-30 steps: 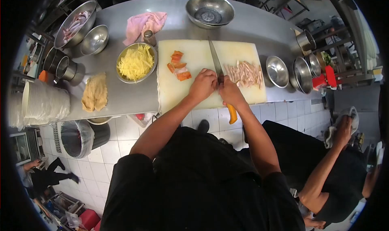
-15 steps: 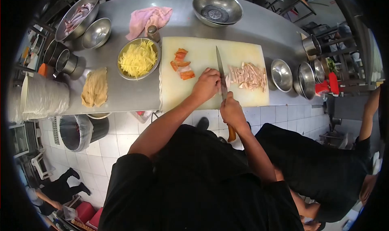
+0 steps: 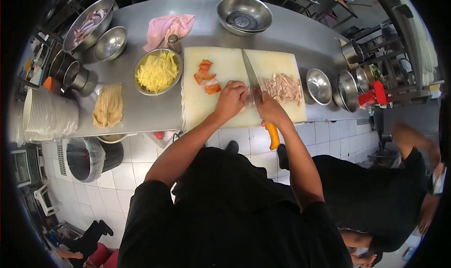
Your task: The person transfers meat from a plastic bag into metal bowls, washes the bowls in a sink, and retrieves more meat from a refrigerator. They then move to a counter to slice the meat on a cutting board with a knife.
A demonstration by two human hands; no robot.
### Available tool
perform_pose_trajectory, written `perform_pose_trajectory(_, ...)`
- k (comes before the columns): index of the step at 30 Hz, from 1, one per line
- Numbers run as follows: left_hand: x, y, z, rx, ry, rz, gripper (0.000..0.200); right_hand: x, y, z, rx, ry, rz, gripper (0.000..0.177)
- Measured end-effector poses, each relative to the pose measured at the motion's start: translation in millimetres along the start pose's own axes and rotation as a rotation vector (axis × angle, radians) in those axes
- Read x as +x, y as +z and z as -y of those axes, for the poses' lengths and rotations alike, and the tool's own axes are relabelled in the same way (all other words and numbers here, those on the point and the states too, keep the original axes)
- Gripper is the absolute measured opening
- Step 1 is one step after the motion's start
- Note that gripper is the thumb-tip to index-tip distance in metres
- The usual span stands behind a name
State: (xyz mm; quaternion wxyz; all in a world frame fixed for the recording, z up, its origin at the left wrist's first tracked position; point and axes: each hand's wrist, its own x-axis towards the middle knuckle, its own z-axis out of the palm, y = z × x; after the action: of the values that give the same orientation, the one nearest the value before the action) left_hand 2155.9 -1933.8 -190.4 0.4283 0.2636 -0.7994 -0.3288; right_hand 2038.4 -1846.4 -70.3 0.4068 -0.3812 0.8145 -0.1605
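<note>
On a white cutting board (image 3: 225, 63), my right hand (image 3: 271, 110) is closed around a kitchen knife (image 3: 250, 71); its yellow-orange handle sticks out below my fist. My left hand (image 3: 231, 100) presses curled fingers onto a piece of pale pink meat (image 3: 250, 98), close beside the blade and mostly covered by hand and knife. Right of the blade lies a pile of cut meat strips (image 3: 285, 89). Several orange-red pieces (image 3: 212, 88), some with pale flesh, lie to the left.
A metal bowl of yellow strips (image 3: 158, 72) stands left of the board, near a shaker (image 3: 174, 43) and a pink cloth (image 3: 168, 29). Metal bowls (image 3: 319, 86) stand at the right. Stacked white containers (image 3: 49, 113) occupy the left edge. A person in black (image 3: 376, 197) is close on my right.
The knife and my right hand have tilted, swinging the handle to the right. My left hand has shifted slightly against the board. The person at right has lowered an arm.
</note>
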Motion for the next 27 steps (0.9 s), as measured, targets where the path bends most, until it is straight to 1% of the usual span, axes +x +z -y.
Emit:
perform_pose_trajectory(1, -0.9, -3.2, -0.1, 0.003, -0.003, 0.003, 0.01, -6.4, 2.5, 1.5, -0.015, 0.054, 0.008, 0.028)
perform_pose_trajectory(3, 2.0, -6.9, -2.9, 0.003, 0.002, 0.013, 0.01, -13.9, 9.3, 2.7, -0.009, 0.044, -0.014, 0.027)
perform_pose_trajectory(6, 5.0, -7.3, -9.1, -0.028, 0.0, 0.033, 0.004, -14.8, 17.4, 1.9, 0.005, 0.027, -0.045, 0.026)
perform_pose_trajectory(9, 2.8, -6.2, -11.3, 0.008, 0.027, 0.121, 0.002, -4.0, 32.9, -16.0, -0.016, -0.02, -0.091, 0.024)
perform_pose_trajectory(10, 1.4, -5.5, -11.5, 0.008, 0.044, 0.112, 0.002, 0.5, 37.8, -22.2, -0.03, -0.044, -0.108, 0.023)
perform_pose_trajectory(13, -3.7, -1.7, -9.9, 0.006, 0.062, 0.097, 0.002, -3.9, 35.9, -13.0, 0.004, -0.021, -0.097, 0.021)
perform_pose_trajectory(15, -1.9, 0.5, -8.9, 0.0, 0.041, 0.098, 0.003, 4.3, 43.6, -26.1, -0.02, -0.111, -0.155, 0.02)
perform_pose_trajectory(18, 0.0, 0.5, -8.8, 0.119, 0.058, 0.183, 0.003, 25.9, 51.9, -39.7, -0.097, -0.213, -0.214, 0.021)
perform_pose_trajectory(19, -1.6, 0.0, -10.6, 0.108, 0.05, 0.191, 0.004, 33.9, 49.9, -40.4, -0.128, -0.25, -0.243, 0.022)
perform_pose_trajectory(20, 0.5, 0.3, -8.5, 0.1, 0.054, 0.195, 0.004, 22.6, 35.9, -15.2, -0.028, -0.071, -0.136, 0.025)
perform_pose_trajectory(23, 0.2, 2.2, -8.0, 0.103, 0.073, 0.195, 0.005, 25.9, 17.7, -14.3, 0.085, -0.053, -0.073, 0.026)
perform_pose_trajectory(26, -1.7, 1.7, -7.1, 0.079, 0.075, 0.169, 0.005, 26.5, 0.6, -22.6, -0.089, -0.089, -0.125, 0.025)
perform_pose_trajectory(27, -2.6, -0.1, -8.9, 0.063, 0.068, 0.158, 0.005, 29.2, -2.7, -31.2, -0.126, -0.143, -0.179, 0.025)
